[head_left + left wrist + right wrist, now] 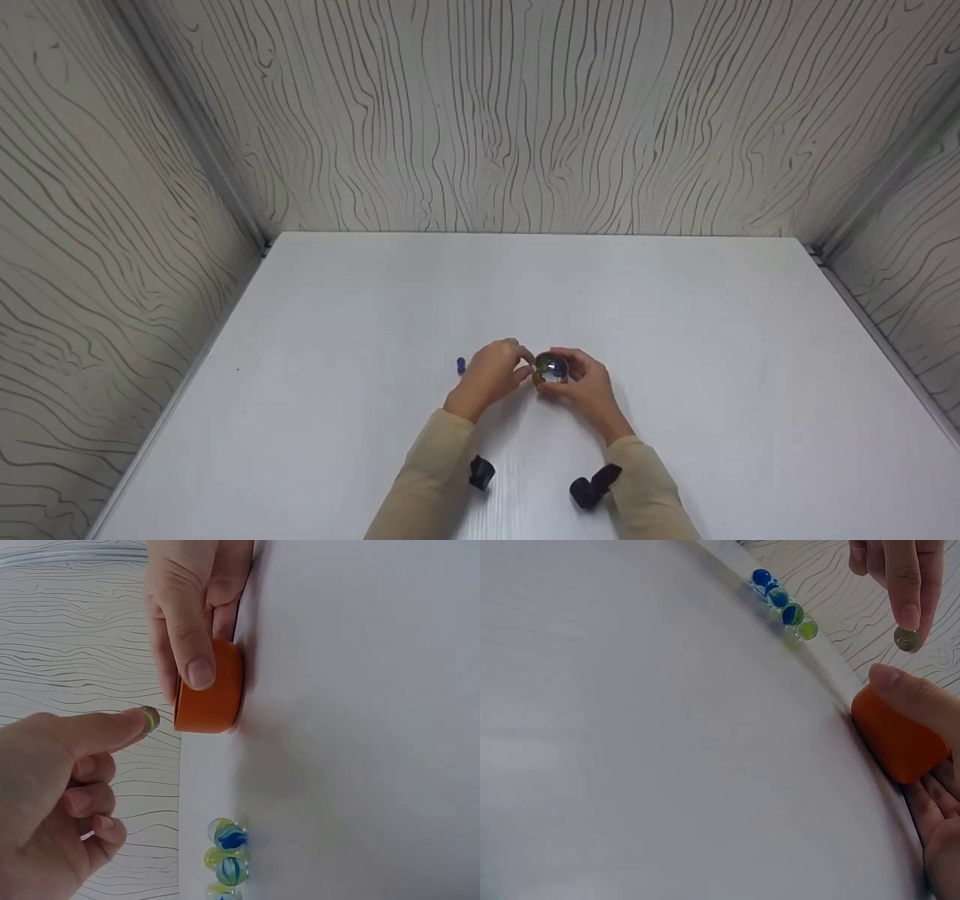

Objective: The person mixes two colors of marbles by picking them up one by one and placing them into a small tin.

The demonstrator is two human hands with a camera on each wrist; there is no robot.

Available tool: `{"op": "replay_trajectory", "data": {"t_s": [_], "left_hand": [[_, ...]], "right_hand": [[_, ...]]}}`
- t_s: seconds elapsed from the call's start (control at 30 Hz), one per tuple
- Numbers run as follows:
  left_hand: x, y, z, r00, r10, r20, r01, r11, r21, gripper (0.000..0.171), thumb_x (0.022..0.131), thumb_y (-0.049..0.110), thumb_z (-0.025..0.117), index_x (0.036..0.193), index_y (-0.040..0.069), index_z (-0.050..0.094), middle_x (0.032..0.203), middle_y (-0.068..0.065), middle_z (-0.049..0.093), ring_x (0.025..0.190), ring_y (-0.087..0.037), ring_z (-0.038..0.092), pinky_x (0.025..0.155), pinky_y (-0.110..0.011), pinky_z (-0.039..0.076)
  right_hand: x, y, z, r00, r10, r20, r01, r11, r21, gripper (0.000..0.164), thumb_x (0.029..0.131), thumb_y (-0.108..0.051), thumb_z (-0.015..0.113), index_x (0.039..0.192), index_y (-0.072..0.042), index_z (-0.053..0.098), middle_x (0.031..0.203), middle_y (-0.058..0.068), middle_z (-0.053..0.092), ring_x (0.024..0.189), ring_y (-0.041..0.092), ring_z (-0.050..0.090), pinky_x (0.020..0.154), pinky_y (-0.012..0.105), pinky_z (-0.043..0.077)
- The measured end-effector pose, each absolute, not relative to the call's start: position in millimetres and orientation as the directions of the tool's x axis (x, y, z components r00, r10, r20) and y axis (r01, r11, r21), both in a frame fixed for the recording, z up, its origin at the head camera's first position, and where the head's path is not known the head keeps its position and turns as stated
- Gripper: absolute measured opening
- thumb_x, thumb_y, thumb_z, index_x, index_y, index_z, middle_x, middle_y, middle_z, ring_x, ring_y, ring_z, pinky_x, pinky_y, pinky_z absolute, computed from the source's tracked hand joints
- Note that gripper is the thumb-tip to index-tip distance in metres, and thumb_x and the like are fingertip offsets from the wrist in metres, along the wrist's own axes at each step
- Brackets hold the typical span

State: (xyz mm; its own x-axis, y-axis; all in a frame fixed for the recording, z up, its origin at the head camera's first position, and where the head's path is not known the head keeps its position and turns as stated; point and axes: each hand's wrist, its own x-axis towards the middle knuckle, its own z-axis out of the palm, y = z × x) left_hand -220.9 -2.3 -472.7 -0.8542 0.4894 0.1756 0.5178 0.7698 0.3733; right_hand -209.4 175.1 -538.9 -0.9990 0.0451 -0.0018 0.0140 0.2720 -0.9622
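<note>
My left hand (493, 376) pinches a small yellow-green glass marble (151, 718) between thumb and forefinger, its other fingers loosely curled. The marble is just above the rim of a small orange cup (212, 706). That cup stands upright on the white table, with my right hand (591, 386) curled round its side, thumb on the near wall. From the head view, green and blue glints show inside the cup. Left of my left hand lies a short row of clear marbles (232, 870) with blue and yellow swirls, partly hidden by the hand in the head view.
The white table (337, 315) reaches back to a wood-grain patterned wall (487, 120), with similar panels at both sides. Black devices (481, 472) sit at both wrists, over the beige sleeves.
</note>
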Motion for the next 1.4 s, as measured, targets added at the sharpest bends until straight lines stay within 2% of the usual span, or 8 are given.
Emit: {"op": "replay_trajectory", "data": {"t_s": [0.27, 0.5, 0.77, 0.93, 1.17, 1.4], "left_hand": [[-222.8, 5.9, -472.5, -0.872, 0.473, 0.128, 0.484, 0.792, 0.371, 0.015, 0.089, 0.018, 0.068, 0.1, 0.013, 0.076, 0.09, -0.002, 0.07, 0.081, -0.012, 0.063, 0.074, -0.023, 0.052], [-221.3, 9.5, -474.5, -0.884, 0.457, 0.099, 0.457, 0.801, 0.387, 0.015, 0.09, 0.018, 0.067, 0.1, 0.013, 0.076, 0.09, -0.001, 0.07, 0.076, -0.01, 0.059, 0.072, -0.023, 0.051], [-225.9, 11.1, -478.8, -0.873, 0.472, 0.124, 0.484, 0.8, 0.356, 0.014, 0.088, 0.018, 0.068, 0.098, 0.013, 0.076, 0.085, -0.001, 0.068, 0.071, -0.009, 0.052, 0.066, -0.022, 0.047], [-226.4, 13.3, -479.5, -0.874, 0.472, 0.113, 0.478, 0.796, 0.372, 0.014, 0.088, 0.019, 0.068, 0.098, 0.012, 0.076, 0.086, -0.001, 0.068, 0.073, -0.011, 0.056, 0.066, -0.023, 0.047], [-226.8, 14.3, -479.8, -0.878, 0.469, 0.091, 0.465, 0.795, 0.39, 0.012, 0.088, 0.018, 0.068, 0.095, 0.013, 0.076, 0.086, -0.001, 0.069, 0.071, -0.009, 0.052, 0.067, -0.024, 0.046], [-225.1, 13.5, -481.3, -0.876, 0.475, 0.083, 0.467, 0.793, 0.391, 0.014, 0.088, 0.019, 0.068, 0.096, 0.012, 0.077, 0.088, -0.002, 0.071, 0.075, -0.011, 0.058, 0.07, -0.024, 0.05]], "right_hand": [[-210.1, 175.7, -536.8, -0.999, 0.043, 0.011, 0.002, 0.279, -0.96, 0.058, 0.069, -0.008, 0.084, 0.123, -0.002, 0.061, 0.127, 0.019, 0.064, 0.128, 0.034, 0.055, 0.11, 0.042, 0.04], [-207.5, 175.4, -536.7, -0.999, 0.035, -0.005, 0.014, 0.264, -0.964, 0.059, 0.07, -0.011, 0.084, 0.123, -0.003, 0.061, 0.128, 0.018, 0.064, 0.129, 0.033, 0.055, 0.11, 0.042, 0.04], [-209.2, 176.9, -538.5, -1.0, 0.026, 0.017, -0.01, 0.251, -0.968, 0.055, 0.072, -0.004, 0.081, 0.123, -0.001, 0.061, 0.128, 0.019, 0.063, 0.129, 0.035, 0.054, 0.112, 0.043, 0.038], [-210.0, 177.2, -539.1, -1.0, 0.02, 0.015, -0.009, 0.253, -0.967, 0.055, 0.072, -0.005, 0.081, 0.123, -0.002, 0.061, 0.128, 0.018, 0.063, 0.129, 0.033, 0.054, 0.112, 0.042, 0.038], [-209.6, 176.6, -537.6, -1.0, 0.022, 0.013, -0.007, 0.253, -0.967, 0.055, 0.071, -0.005, 0.082, 0.122, -0.002, 0.061, 0.127, 0.017, 0.064, 0.129, 0.033, 0.055, 0.112, 0.044, 0.039], [-209.9, 177.4, -538.8, -1.0, 0.024, -0.003, 0.009, 0.266, -0.964, 0.056, 0.072, -0.008, 0.083, 0.123, -0.004, 0.061, 0.129, 0.015, 0.063, 0.131, 0.032, 0.053, 0.113, 0.042, 0.037]]}}
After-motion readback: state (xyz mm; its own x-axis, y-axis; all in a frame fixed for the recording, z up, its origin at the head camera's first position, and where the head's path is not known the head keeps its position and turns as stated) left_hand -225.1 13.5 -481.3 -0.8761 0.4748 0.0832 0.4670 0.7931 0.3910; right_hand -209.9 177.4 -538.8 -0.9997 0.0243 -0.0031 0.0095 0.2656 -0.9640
